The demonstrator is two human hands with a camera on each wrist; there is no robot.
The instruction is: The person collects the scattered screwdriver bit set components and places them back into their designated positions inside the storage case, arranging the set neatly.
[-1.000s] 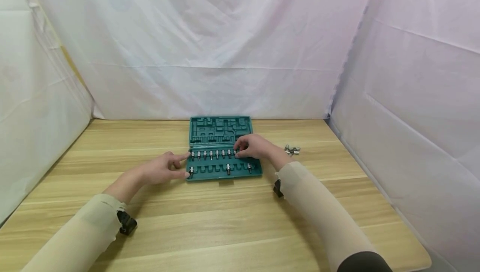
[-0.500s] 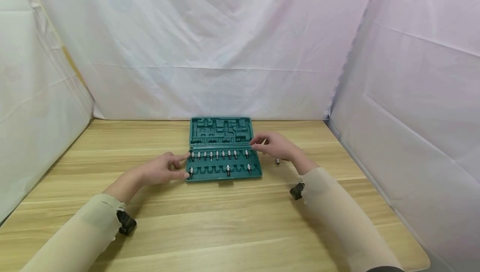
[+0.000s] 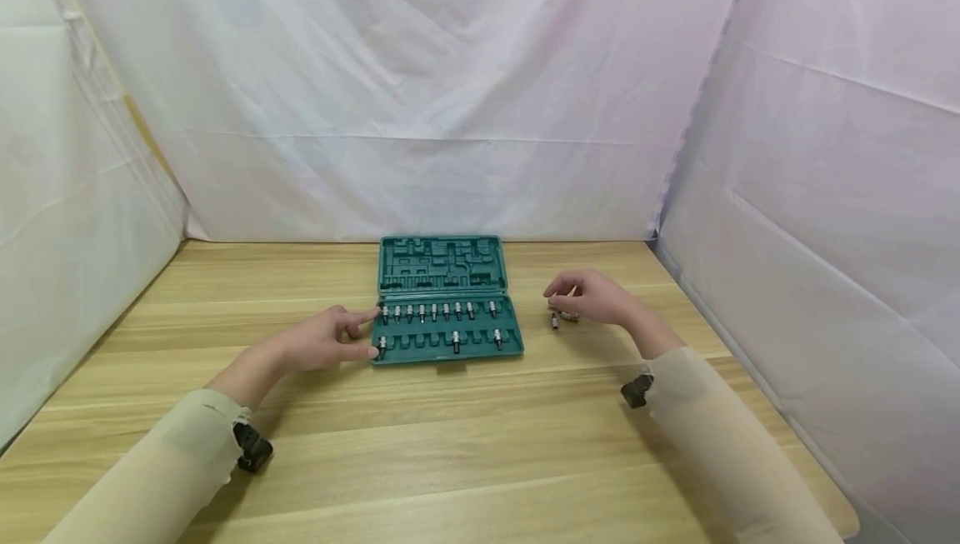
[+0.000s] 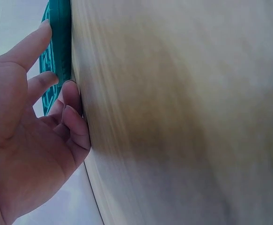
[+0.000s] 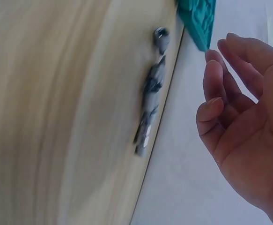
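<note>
A green plastic case (image 3: 442, 326) lies unfolded on the table with its lid leaning back behind it. Silver-and-black bit sockets (image 3: 422, 311) stand in its upper row, with a gap before the rightmost one; the lower row has three. My left hand (image 3: 318, 340) rests at the case's left side, index finger at the upper part of the edge and thumb at the front corner. Its other fingers are bent in the left wrist view. My right hand (image 3: 596, 298) hovers over loose bit sockets (image 5: 150, 93) right of the case, fingers loosely bent, nothing held.
The wooden table (image 3: 420, 444) runs back to a white cloth (image 3: 420, 94) hung behind it. More white cloth (image 3: 847, 219) hangs along the right side. The lid (image 3: 442, 265) has moulded recesses.
My right hand has left the case's upper row, where a bit socket now stands at the right end, and moved right to the loose ones. My left hand has stayed put.
</note>
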